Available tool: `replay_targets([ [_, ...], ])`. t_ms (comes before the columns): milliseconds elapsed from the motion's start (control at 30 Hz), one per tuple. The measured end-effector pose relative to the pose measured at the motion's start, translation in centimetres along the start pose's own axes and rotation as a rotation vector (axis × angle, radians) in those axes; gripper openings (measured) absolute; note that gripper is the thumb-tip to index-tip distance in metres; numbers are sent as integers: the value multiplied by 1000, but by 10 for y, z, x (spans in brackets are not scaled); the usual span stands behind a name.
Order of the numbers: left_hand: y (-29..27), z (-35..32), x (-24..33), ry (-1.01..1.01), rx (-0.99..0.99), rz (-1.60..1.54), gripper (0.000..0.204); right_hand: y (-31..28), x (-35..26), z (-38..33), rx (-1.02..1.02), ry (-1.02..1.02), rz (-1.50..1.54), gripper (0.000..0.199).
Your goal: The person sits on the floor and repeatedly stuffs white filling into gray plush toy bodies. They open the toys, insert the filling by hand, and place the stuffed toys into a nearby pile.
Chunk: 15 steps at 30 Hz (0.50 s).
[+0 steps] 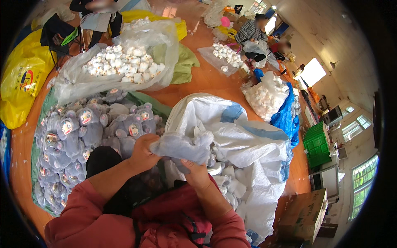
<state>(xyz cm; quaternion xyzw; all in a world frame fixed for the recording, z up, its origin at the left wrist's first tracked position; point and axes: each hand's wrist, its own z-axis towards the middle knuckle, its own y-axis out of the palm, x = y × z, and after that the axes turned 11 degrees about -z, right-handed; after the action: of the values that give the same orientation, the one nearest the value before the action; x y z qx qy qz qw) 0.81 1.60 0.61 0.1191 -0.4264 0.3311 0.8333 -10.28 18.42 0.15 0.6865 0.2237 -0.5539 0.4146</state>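
- Left hand [142, 152]: fingers curled over the left end of a grey plush toy [182, 147]; grip closed on the fabric, thumb side toward the body.
- Right hand [196, 172]: under the toy's right half, fingers wrapped up into the plush from below; grip closed on it as well.
- The grey plush toy is held between both hands, clear of the floor, in front of the person's chest, just above the open mouth of a large white woven sack [248, 140]. It looks limp and flattened; its face is not visible from this angle.
- White woven sack: lies on the floor to the person's right, blue patches on its cloth, mouth open toward the hands. More pale plush pieces [227, 182] show inside the opening, just below the right hand.
- Pile of grey plush toys [87, 132]: heaped on a green sheet [149, 103] to the person's left, many with round coloured faces turned up. The pile reaches close to the left hand.
- Clear plastic bag [120, 62] beyond the pile, filled with small white plush pieces.
- Yellow bag [22, 78] at far left on the orange floor [215, 82].
- Further clear bags of white pieces [266, 95] toward the right, next to blue sheeting [287, 118].
- Other people sit at the far side of the room: one at the top left [97, 16], others at the top right [252, 31], well apart from the hands.
- Green crates [316, 142] and a cardboard box [304, 213] stand at the right edge.
- Person's sleeves [91, 215] are reddish pink.
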Motion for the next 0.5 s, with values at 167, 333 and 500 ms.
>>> replay_targets([
  [167, 12, -11, -7, -66, -6, -91, 25, 1, -14, 3, -107, 11, 138, 56],
  [333, 29, -17, -6, -208, 11, -298, 30, 14, -29, 5, 8, -69, 45, 56],
  [500, 28, -19, -12, -305, -22, -332, 31, 10, -25, 6, -46, -118, -112, 63],
])
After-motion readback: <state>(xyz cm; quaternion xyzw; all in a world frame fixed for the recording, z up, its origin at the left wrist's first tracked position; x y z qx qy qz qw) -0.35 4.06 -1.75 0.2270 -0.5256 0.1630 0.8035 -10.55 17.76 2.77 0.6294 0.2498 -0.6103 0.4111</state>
